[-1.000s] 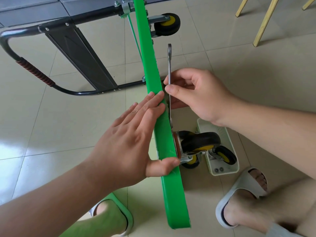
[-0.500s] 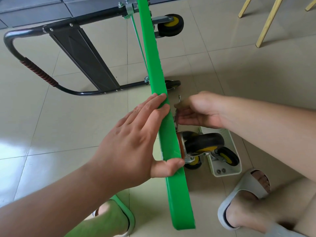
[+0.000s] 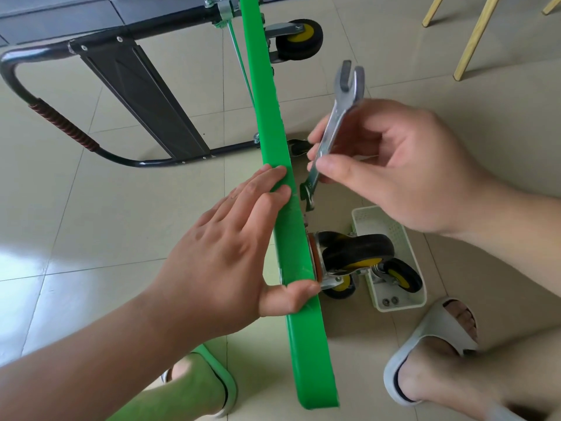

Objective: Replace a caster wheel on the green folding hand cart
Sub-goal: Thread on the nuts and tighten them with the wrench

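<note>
The green cart deck (image 3: 267, 95) stands on its edge, running from the top of the view down to my feet. My left hand (image 3: 230, 253) holds it, fingers flat on the left face and thumb hooked over the edge. A black and yellow caster wheel (image 3: 358, 253) is mounted on the deck's right face, just beyond my thumb. My right hand (image 3: 391, 171) pinches a silver double open-ended wrench (image 3: 329, 135) by its shaft, held tilted, its lower jaw close to the deck above the caster. Another caster (image 3: 299, 39) sits at the deck's far end.
A white plastic basket (image 3: 391, 226) on the tiled floor holds a spare caster (image 3: 400, 276) and small nuts (image 3: 390, 301). The black folded handle frame (image 3: 60, 126) lies to the left. Wooden chair legs (image 3: 476, 34) stand at the top right. My sandalled feet are at the bottom.
My right hand rose from low beside the deck and now holds the wrench tilted with its upper jaw in view. My left hand has kept its hold on the deck.
</note>
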Demonstrator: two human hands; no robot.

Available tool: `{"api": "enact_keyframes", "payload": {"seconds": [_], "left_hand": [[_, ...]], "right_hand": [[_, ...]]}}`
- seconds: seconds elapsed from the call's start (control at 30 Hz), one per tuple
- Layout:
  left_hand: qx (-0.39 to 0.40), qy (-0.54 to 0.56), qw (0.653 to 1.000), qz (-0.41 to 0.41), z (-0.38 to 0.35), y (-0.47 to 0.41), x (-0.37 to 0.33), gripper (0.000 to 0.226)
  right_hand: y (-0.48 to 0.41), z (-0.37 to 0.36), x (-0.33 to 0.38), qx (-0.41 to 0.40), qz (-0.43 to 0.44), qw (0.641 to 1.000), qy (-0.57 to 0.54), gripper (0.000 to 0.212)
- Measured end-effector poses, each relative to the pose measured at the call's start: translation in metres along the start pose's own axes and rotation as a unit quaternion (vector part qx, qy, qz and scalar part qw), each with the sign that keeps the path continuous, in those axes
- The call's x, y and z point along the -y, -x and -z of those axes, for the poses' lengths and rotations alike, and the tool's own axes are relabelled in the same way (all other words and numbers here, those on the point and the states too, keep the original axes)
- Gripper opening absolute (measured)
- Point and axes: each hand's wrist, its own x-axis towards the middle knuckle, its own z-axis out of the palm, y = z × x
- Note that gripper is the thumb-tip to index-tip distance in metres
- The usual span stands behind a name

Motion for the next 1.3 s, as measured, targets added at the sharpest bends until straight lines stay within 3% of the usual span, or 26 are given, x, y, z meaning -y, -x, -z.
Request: {"api": "enact_keyframes", "payload": {"seconds": [0.3, 0.47, 0.73, 0.9, 1.0, 1.3], "left_hand": [[-0.002, -0.003, 1.000, -0.003, -0.001, -0.001, 0.001, 0.105], [0.000, -0.006, 1.000, -0.002, -0.001, -0.001, 0.001, 0.107], [-0.001, -0.008, 1.000, -0.003, -0.001, 0.000, 0.000, 0.107], [0.001, -0.006, 1.000, -0.001, -0.001, -0.001, -0.001, 0.107], [0.004, -0.003, 1.000, 0.000, 0.000, -0.001, -0.001, 0.107], [0.013, 0.004, 1.000, 0.003, 0.001, 0.000, -0.001, 0.109]], "right_hand": [[0.016, -0.009, 0.001, 0.042, 0.032, 0.998, -0.032, 0.017], [0.011, -0.016, -0.004, 0.035, 0.040, 0.999, 0.005, 0.016], [-0.001, -0.021, -0.017, 0.013, -0.011, 1.000, -0.003, 0.013], [-0.019, -0.022, -0.026, -0.010, -0.146, 0.985, -0.097, 0.010], [-0.030, -0.025, -0.031, -0.010, -0.257, 0.949, -0.181, 0.009], [-0.039, -0.043, -0.053, 0.018, -0.483, 0.839, -0.250, 0.012]]}}
